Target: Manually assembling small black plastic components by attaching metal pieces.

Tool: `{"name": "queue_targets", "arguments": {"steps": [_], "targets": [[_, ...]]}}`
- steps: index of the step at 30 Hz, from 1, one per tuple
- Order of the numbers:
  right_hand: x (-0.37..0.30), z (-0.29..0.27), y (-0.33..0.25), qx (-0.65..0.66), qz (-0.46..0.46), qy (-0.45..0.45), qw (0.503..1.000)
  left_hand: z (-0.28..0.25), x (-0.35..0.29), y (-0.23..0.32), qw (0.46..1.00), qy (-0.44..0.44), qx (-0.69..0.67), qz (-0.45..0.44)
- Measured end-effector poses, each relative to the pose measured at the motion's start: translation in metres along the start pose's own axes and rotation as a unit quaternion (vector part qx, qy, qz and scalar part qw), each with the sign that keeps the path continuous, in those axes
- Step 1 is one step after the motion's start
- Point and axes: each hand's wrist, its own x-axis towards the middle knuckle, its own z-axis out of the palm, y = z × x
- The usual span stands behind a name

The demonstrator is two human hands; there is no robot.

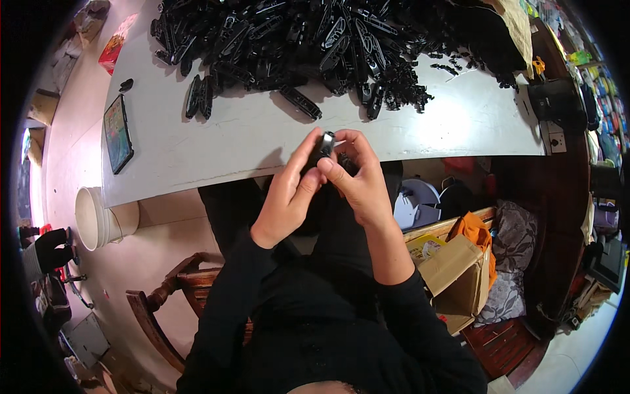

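Observation:
Between both hands, just above the table's near edge, is a small glossy black plastic part (327, 141). My left hand (289, 190) wraps its fingers and thumb along the part's left side. My right hand (359, 180) presses its thumb on the lower end, with the fingers curled round the far side. Some small dark pieces show inside the right hand's curl, too hidden to name. Beyond the hands lies a single long black plastic part (300, 103), in front of a big heap of similar black parts (275, 43).
A smartphone (118, 134) lies at the left of the grey table (230, 148). Tiny black pieces (407, 92) are heaped at the right. A white bucket (88, 217) stands on the floor by the table's left corner. A wooden chair (157, 302) and a cardboard box (453, 266) flank me.

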Motion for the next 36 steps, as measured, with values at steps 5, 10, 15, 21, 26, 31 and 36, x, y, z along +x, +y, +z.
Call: {"name": "queue_targets", "arguments": {"steps": [5,10,15,21,26,31,36], "targets": [[0.001,-0.022,-0.001,-0.006,0.063,-0.099,0.993,0.009,-0.002,-0.003,0.999,-0.041,0.005,-0.007],[0.012,-0.047,0.004,0.13,0.065,0.039,0.989,0.002,0.026,0.005,0.93,-0.008,0.34,0.141],[0.057,-0.086,-0.012,0.065,0.001,0.071,0.995,-0.022,0.053,-0.002,0.802,0.097,0.567,0.159],[0.089,-0.098,-0.015,-0.555,-0.209,0.089,0.8,-0.024,0.056,-0.002,0.765,0.127,0.624,0.099],[0.081,-0.093,-0.024,-0.659,-0.171,0.033,0.732,-0.032,0.045,-0.009,0.858,0.189,0.465,0.108],[0.074,-0.101,-0.023,-0.557,-0.187,0.057,0.807,-0.027,0.027,0.007,0.991,0.09,-0.063,-0.074],[0.069,-0.094,-0.027,-0.55,-0.198,-0.013,0.811,-0.02,0.019,0.004,0.979,0.042,-0.183,-0.075]]}}
